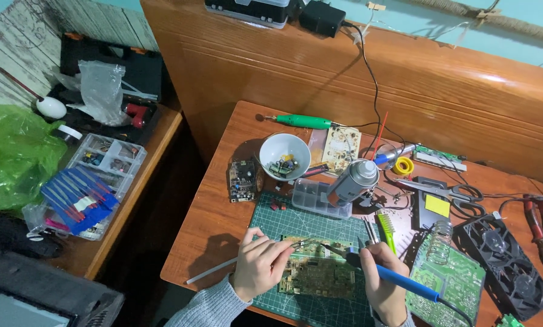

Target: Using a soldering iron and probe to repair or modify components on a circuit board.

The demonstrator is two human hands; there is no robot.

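Low in the middle of the frame my left hand point(260, 261) is pinched narrow around a thin strand of solder wire point(296, 243), feeding its tip onto the circuit board point(317, 274) that lies flat on the green cutting mat point(302, 225). My right hand point(380, 272), just right of the board, is wrapped shut around the blue-handled soldering iron point(399, 280), its point angled up-left to meet the wire over the board's upper edge. The board looks light, stiff and thin; I judge it fragile at its tracks and small parts, so it is best taken by its bare edges, never by the components. The iron wants holding well back on the blue grip, away from the hot metal, and the wire is soft and bends easily, so a light pinch near the end suits it. Above the mat, toward centre frame, stand a white bowl point(285, 155) of small parts, a clear compartment box point(319, 198) and a silver spray can point(355, 180). At right lie scissors point(453, 192), a coil iron stand point(441, 233), another green board point(450, 280) and a black fan point(506, 261). Upper centre holds a green rotary tool point(303, 121).
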